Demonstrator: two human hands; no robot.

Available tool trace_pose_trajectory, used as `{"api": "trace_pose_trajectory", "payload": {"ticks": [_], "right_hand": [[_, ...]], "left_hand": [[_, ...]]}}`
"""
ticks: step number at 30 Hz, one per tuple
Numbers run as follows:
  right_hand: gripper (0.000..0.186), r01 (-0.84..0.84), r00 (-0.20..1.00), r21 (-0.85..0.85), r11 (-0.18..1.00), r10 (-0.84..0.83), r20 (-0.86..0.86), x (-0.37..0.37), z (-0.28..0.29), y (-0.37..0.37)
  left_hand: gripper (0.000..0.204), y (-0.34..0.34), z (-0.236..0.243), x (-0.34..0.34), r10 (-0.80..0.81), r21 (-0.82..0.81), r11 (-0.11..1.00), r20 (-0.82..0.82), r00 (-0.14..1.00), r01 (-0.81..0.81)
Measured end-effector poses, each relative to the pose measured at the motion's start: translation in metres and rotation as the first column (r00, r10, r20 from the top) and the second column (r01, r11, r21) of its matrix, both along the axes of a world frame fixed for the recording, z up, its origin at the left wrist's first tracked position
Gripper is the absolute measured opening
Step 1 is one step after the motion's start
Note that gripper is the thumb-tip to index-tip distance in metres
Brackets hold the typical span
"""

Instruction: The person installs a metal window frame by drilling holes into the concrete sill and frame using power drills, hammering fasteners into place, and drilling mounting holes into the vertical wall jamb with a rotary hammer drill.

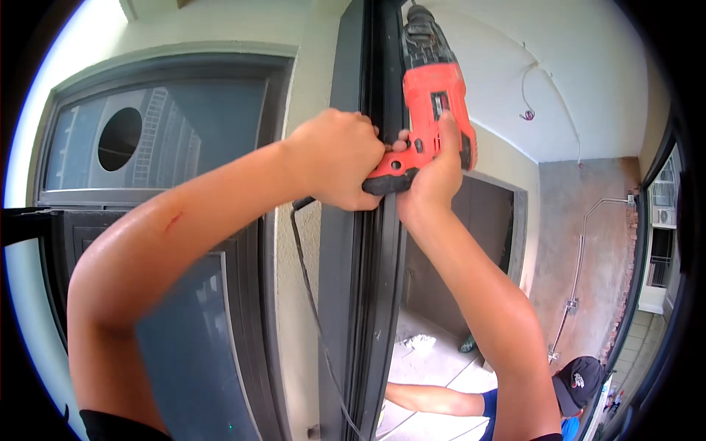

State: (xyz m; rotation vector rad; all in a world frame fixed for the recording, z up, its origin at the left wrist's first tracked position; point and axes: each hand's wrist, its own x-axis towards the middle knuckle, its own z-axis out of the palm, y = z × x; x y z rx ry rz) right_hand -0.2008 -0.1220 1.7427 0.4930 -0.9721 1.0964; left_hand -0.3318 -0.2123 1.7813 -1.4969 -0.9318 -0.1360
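A red and black rotary hammer drill (pixel 432 84) is held up high, its chuck toward the top edge of the head view. My left hand (pixel 334 158) is closed around the end of its handle, the fingers mostly hidden behind the fist. My right hand (pixel 434 176) grips the handle where it joins the body, with the thumb lying up along the side. Beside and behind the drill runs a dark grey metal frame (pixel 344 294). A black cord (pixel 305 272) hangs from below the left hand along this post. Where the bit's tip meets anything cannot be seen.
At left stands a grey-framed door (pixel 276 309) with a glass pane and round hole above. Low at right is another person wearing a dark cap (pixel 577 384), close to my right forearm. Loose wire (pixel 528 114) dangles from the ceiling; a metal conduit (pixel 582 257) crosses the far wall.
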Motion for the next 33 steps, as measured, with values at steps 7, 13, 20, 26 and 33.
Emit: {"api": "trace_pose_trajectory", "payload": {"ticks": [7,13,20,26,33], "right_hand": [[0.049,-0.003,1.000,-0.018,1.000,0.003,-0.001,-0.003,0.001,-0.004],[0.045,0.028,1.000,0.039,0.999,-0.028,-0.011,-0.009,0.002,-0.002],[0.033,-0.046,0.999,0.084,0.995,0.047,-0.010,-0.012,0.010,0.006],[0.030,0.037,0.991,0.165,0.986,-0.014,-0.137,-0.017,0.009,-0.007],[0.030,0.105,0.986,0.186,0.977,-0.079,-0.145,-0.021,0.007,-0.002]], "left_hand": [[0.066,-0.005,-0.001,-0.001,0.002,-0.009,1.000,0.023,1.000,-0.002],[0.066,-0.002,0.000,-0.009,-0.018,0.032,0.999,0.045,0.999,0.016],[0.045,-0.018,-0.002,0.001,0.062,0.022,0.998,-0.042,0.997,-0.061],[0.047,-0.027,-0.005,0.000,-0.061,0.020,0.998,0.011,0.998,0.061],[0.046,-0.021,-0.018,0.006,-0.083,0.026,0.996,0.078,0.994,0.081]]}}
